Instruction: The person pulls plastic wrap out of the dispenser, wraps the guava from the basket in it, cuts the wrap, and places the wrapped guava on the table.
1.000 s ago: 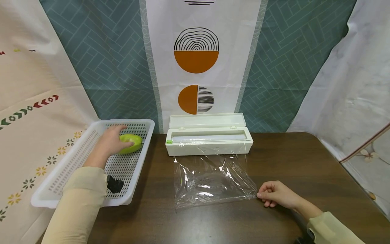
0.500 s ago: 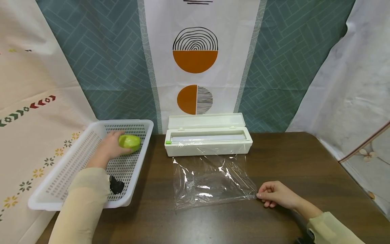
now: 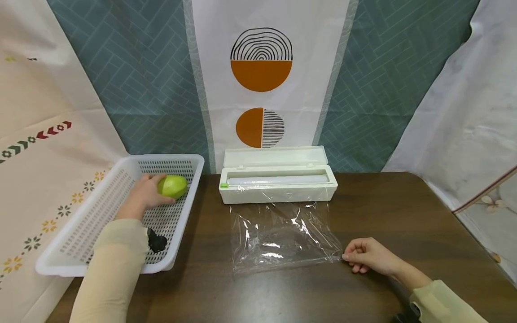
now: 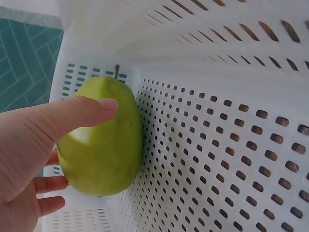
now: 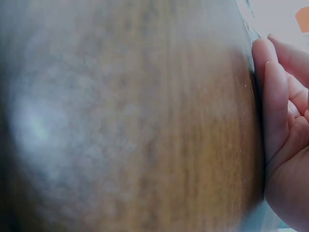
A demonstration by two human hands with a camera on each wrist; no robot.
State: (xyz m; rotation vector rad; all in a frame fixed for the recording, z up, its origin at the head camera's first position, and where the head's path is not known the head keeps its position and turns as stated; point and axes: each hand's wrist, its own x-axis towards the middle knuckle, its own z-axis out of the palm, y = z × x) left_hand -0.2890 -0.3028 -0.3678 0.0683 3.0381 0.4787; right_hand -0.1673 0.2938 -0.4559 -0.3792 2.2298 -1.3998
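Observation:
My left hand (image 3: 146, 194) reaches into a white perforated basket (image 3: 117, 157) and grips a green pear (image 3: 173, 186). In the left wrist view the thumb lies across the pear (image 4: 104, 150), the other fingers sit at its far side, and its stem points up. With thumb and fingertips, my right hand (image 3: 371, 256) pinches the near right corner of a clear sheet of plastic wrap (image 3: 278, 242). The sheet runs out of a white wrap dispenser (image 3: 278, 194), whose lid stands up behind the roll (image 3: 278, 180). The wrap is barely visible in the right wrist view.
A small green slider (image 3: 224, 185) sits at the dispenser's left end. The dark wooden table (image 3: 291, 296) ends at patterned cloths behind and at both sides. A black wrist device (image 3: 156, 241) shows below the left sleeve.
My left hand has drawn in on the pear, which has turned a little within the basket. The right hand keeps its pinch on the wrap. The head view has shifted slightly.

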